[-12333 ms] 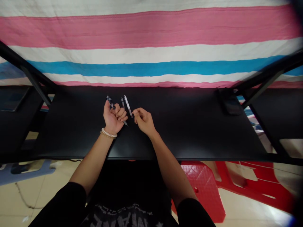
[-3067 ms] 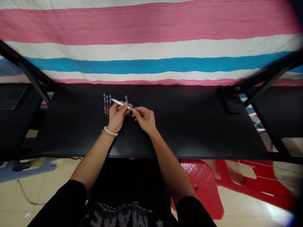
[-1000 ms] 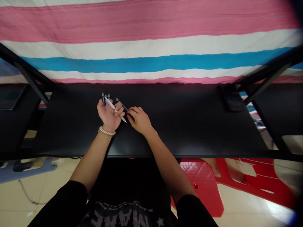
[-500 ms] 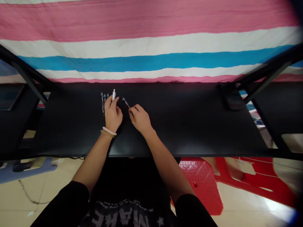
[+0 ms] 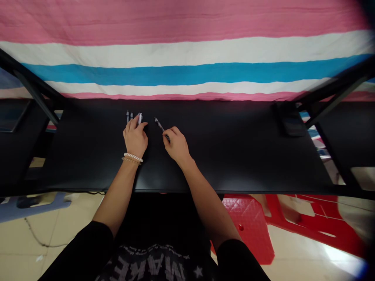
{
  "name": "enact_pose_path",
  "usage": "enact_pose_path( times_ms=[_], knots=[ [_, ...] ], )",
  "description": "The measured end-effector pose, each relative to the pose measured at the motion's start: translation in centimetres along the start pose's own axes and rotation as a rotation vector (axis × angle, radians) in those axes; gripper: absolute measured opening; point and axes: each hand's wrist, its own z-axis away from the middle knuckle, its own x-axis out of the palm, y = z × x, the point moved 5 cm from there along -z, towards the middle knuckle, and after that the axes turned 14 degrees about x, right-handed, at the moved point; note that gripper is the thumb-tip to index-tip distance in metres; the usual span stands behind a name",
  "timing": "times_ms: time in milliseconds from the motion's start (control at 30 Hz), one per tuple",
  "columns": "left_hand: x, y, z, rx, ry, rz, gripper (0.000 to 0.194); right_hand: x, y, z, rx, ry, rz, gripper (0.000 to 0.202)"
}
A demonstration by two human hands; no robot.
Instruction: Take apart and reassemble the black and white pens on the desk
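Black table (image 5: 234, 156): dark pen (image 5: 159, 125) slants away leftward.

Can't see lower ends of white pen (image 5: 140, 118) & grouped dark pens (image 5: 127, 116) nr far edge of desk (image 5: 240, 156), under L hand (image 5: 135, 138); can't tell its grip. Can't fully see lone dark pen (image 5: 159, 125), partly behind fingers of R hand (image 5: 176, 146). Can't ID dark flat obj (image 5: 290, 121) nr desk's far R corner, too blurry. Can't see all of red stool (image 5: 249, 234) (partly under near edge), striped sheet (image 5: 187, 54) (cut at top).
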Motion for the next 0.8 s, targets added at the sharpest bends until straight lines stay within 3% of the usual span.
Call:
enact_pose_path(
  times_ms=[300,400,500,600,800],
  knots=[
    [-0.3,1.5,-0.4,0.003,0.003,0.082,0.015,-0.6,0.9,-0.3,0.089,0.106,-0.259,0.017],
    [-0.1,1.9,-0.4,-0.076,0.112,0.305,0.007,-0.5,1.2,-0.2,0.106,0.108,-0.418,0.018],
    [0.7,1.7,-0.2,-0.272,0.214,0.700,0.031,-0.1,0.9,-0.2,0.078,-0.001,-0.601,0.019],
    [1.9,1.9,-0.1,-0.429,0.159,1.080,0.039,0.3,0.2,0.1,0.034,-0.134,-0.698,0.020],
    [1.6,2.3,-0.5,-0.488,0.159,1.262,0.021,0.0,-0.1,0.0,0.119,-0.219,-0.752,0.039]
  ],
)
